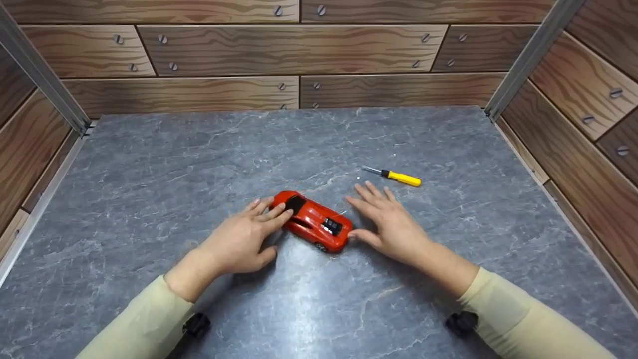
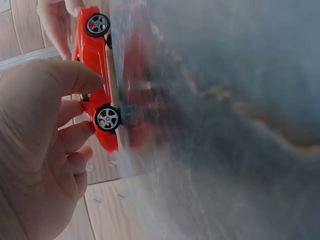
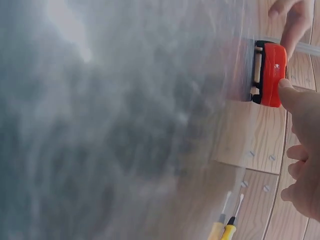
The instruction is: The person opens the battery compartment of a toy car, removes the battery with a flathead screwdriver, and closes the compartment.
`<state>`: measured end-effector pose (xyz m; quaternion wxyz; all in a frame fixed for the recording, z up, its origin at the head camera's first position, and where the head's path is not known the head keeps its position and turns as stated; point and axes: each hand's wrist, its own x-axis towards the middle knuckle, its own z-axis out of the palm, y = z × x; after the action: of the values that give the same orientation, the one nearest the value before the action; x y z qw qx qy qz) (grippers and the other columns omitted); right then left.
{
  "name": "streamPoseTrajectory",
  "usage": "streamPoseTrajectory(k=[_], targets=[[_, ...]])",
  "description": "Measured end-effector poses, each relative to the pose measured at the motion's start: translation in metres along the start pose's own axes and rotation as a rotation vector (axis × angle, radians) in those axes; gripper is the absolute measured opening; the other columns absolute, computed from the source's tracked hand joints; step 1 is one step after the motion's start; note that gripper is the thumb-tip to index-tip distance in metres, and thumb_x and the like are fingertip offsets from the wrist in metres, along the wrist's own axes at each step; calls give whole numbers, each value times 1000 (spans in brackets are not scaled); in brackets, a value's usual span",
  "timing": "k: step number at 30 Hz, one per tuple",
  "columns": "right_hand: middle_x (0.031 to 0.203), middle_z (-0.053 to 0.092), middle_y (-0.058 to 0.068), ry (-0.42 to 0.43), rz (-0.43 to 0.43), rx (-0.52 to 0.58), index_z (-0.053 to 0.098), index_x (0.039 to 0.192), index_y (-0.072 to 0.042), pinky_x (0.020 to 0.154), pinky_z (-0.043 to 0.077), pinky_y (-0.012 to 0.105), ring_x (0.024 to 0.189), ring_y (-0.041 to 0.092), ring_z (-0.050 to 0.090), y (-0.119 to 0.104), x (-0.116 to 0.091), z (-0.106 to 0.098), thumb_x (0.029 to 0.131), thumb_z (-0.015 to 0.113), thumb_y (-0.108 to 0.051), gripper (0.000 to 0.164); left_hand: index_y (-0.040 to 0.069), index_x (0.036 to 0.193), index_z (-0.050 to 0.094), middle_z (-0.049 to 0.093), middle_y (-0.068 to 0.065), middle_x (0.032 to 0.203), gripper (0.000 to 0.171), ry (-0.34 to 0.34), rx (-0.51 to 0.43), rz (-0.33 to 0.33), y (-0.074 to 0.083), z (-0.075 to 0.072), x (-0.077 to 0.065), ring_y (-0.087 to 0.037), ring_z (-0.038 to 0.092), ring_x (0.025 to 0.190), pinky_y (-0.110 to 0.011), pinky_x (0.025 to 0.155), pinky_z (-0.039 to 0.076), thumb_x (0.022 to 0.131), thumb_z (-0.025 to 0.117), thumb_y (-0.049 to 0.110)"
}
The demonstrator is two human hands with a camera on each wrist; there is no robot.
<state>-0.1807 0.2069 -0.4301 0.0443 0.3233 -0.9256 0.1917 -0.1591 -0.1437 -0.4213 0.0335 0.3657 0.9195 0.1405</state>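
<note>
A red toy car with dark windows and a black-and-silver engine piece stands on its wheels on the grey marbled table. My left hand lies at its left end, fingertips on the dark window and that end, thumb held apart below. In the left wrist view, the left thumb overlaps the side of the car. My right hand is spread at the other end, its thumb tip right at the car's edge. Beyond the right fingertips lies a screwdriver with a yellow handle.
The grey marbled tabletop is bounded by a wood-patterned back wall and side walls, with metal posts in the corners. Tiny white specks lie near the screwdriver's tip. Light glares on the table's front middle.
</note>
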Motion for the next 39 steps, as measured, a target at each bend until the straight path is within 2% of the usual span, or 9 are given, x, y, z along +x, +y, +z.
streamPoseTrajectory(k=[13, 18, 23, 27, 31, 35, 39], targets=[[168, 35, 20, 26, 67, -22, 50, 158, -9, 127, 19, 64, 158, 42, 26, 17, 3, -4, 92, 80, -51, 84, 4, 161, 43, 42, -19, 163, 73, 18, 18, 46, 10, 4, -12, -40, 32, 155, -53, 128, 23, 97, 68, 27], [167, 37, 21, 35, 76, -20, 50, 159, -9, 126, 20, 64, 157, 42, 27, 22, 4, -5, 93, 79, -51, 83, 6, 162, 43, 42, -18, 163, 72, 19, 15, 46, 14, 4, -15, -38, 32, 156, -52, 128, 23, 98, 68, 29], [167, 37, 21, 16, 85, -8, 49, 159, -9, 127, 20, 63, 157, 42, 28, 20, 2, -7, 95, 78, -50, 82, 6, 161, 44, 43, -17, 163, 72, 49, -12, 34, 13, 5, -16, -38, 34, 155, -52, 128, 24, 99, 69, 31], [167, 38, 18, 2, 75, 13, 49, 160, -12, 126, 24, 62, 156, 39, 31, 13, -4, -7, 95, 77, -51, 80, 6, 161, 45, 44, -17, 163, 71, 80, -51, 15, 9, 2, -13, -39, 36, 153, -52, 127, 25, 100, 69, 33], [164, 43, 17, 1, 18, 59, 52, 158, -14, 123, 30, 62, 154, 37, 37, 6, -9, -5, 95, 78, -51, 78, 9, 161, 45, 43, -16, 164, 72, 92, -93, -19, 1, -2, -7, -41, 37, 153, -55, 127, 25, 101, 71, 36], [161, 48, 18, -17, -29, 100, 56, 155, -16, 122, 34, 60, 150, 36, 43, 0, -12, -2, 94, 79, -49, 73, 15, 163, 44, 42, -15, 165, 73, 65, -126, -80, -8, -5, -1, -41, 35, 154, -59, 124, 29, 100, 72, 39], [159, 50, 18, -44, -34, 107, 57, 155, -22, 121, 36, 59, 148, 36, 47, -3, -12, 1, 94, 80, -49, 71, 19, 163, 44, 40, -12, 167, 73, 36, -146, -119, -15, -6, 6, -41, 34, 154, -63, 123, 30, 99, 73, 40]])
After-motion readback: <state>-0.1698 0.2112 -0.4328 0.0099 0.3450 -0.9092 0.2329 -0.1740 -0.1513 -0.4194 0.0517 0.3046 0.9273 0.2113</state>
